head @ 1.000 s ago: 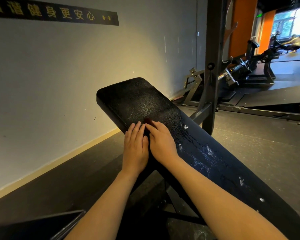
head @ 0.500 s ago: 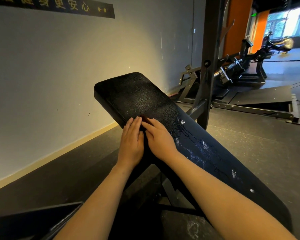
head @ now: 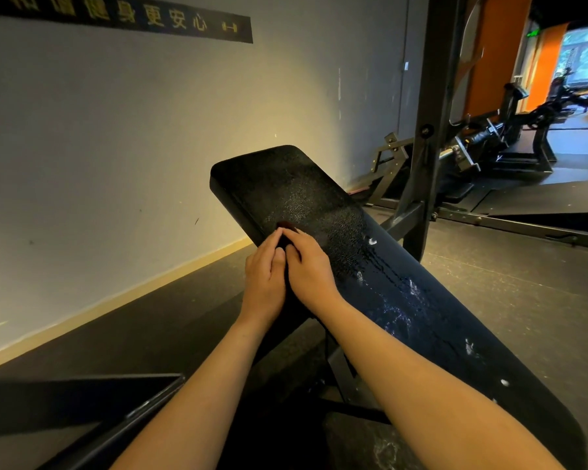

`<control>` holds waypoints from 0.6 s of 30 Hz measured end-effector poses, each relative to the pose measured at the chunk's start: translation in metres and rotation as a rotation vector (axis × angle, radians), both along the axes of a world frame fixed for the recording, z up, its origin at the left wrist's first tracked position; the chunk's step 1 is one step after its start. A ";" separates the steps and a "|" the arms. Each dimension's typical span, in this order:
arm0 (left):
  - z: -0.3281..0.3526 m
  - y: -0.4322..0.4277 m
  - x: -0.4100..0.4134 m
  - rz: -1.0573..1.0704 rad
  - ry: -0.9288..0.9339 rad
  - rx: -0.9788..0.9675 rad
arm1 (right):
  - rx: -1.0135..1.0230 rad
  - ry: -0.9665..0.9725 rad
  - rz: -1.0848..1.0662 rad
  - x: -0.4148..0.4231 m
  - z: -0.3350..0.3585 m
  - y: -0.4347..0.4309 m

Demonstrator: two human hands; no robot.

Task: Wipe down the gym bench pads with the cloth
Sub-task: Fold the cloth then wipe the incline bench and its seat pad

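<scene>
A long black bench pad [head: 306, 195] slopes from the upper left down to the lower right, with wet streaks and droplets [head: 398, 293] along its middle. Both of my hands sit side by side at the pad's left edge. A small dark red cloth [head: 287, 226] peeks out just beyond the fingertips; most of it is hidden under the hands. My left hand [head: 263, 278] lies with fairly straight fingers pressed against the cloth. My right hand [head: 309, 268] has its fingers bent and bunched over the cloth, pinching it.
A grey wall with a black sign [head: 123, 15] stands to the left. A black rack upright [head: 428, 130] rises just right of the pad, with more gym machines [head: 496, 144] behind it. Dark rubber floor [head: 510, 286] lies to the right, and a dark frame [head: 82, 398] sits at the lower left.
My hands have drawn closer together on the pad. The right hand's fingers, flat before, are now bent over the cloth. The view has shifted slightly.
</scene>
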State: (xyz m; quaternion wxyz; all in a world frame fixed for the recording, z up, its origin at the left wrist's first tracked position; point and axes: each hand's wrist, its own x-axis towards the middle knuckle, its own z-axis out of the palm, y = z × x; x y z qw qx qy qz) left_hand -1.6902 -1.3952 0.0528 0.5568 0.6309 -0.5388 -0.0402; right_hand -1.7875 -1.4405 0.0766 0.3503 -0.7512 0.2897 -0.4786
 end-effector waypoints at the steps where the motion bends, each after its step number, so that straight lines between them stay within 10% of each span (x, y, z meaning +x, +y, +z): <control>1: 0.001 0.001 -0.001 -0.025 0.063 -0.012 | 0.049 -0.081 0.007 0.003 0.004 0.003; 5: 0.013 0.004 0.000 -0.040 0.258 -0.053 | 0.164 -0.195 0.103 0.017 0.019 0.009; 18: 0.046 -0.028 0.041 0.203 -0.018 -0.073 | -0.226 -0.006 -0.082 0.024 -0.006 -0.034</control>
